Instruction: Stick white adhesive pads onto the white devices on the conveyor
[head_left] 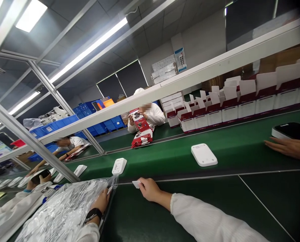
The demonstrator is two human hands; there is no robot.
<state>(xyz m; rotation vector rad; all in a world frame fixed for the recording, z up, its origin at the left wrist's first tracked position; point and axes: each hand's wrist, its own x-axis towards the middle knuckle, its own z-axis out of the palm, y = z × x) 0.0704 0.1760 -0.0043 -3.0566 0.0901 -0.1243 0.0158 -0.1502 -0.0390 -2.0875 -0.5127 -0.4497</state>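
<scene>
Green tabletop (pixel 190 205), bordered by a conveyor belt (pixel 160 164). Small white piece (pixel 136 184) is pinched in right hand (pixel 149 190) near belt edge; left hand (pixel 101 201) is placed at clear plastic bag (pixel 61 205), grip indeterminable. White devices (pixel 204 155) are spaced along belt.

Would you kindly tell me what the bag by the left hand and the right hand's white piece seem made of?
Bag: probably clear, glossy plastic film, given its crinkles, highlights and see-through edge.
White piece: perhaps matte plastic or card; flat and thin, but too small to settle.
</scene>
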